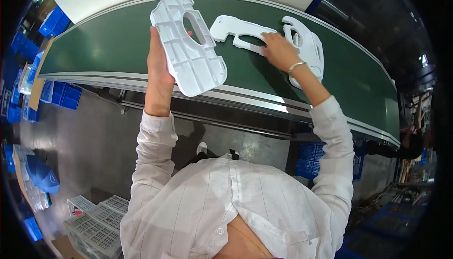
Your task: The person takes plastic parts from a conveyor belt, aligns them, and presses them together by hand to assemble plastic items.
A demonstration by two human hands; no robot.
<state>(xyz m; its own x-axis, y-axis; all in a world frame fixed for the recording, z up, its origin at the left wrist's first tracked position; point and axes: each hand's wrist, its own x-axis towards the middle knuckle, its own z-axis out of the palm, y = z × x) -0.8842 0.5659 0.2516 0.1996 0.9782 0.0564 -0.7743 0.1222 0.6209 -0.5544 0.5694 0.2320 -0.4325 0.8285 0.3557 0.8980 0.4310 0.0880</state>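
My left hand grips a white plastic panel by its left edge and holds it up over the near side of the green belt. The panel's ribbed face shows, with an oval opening through it; the thumb and some fingers are hidden behind it. My right hand reaches over the belt, its fingers closed at the right end of a second white panel, which has a similar opening. Just right of that hand lies a third white panel with a hooked end, partly covered by my wrist.
The green conveyor belt has a metal rail along its near edge. Blue bins stand at the left, and a blue crate sits under the belt at the right. Wrapped, printed boxes are on the floor at lower left.
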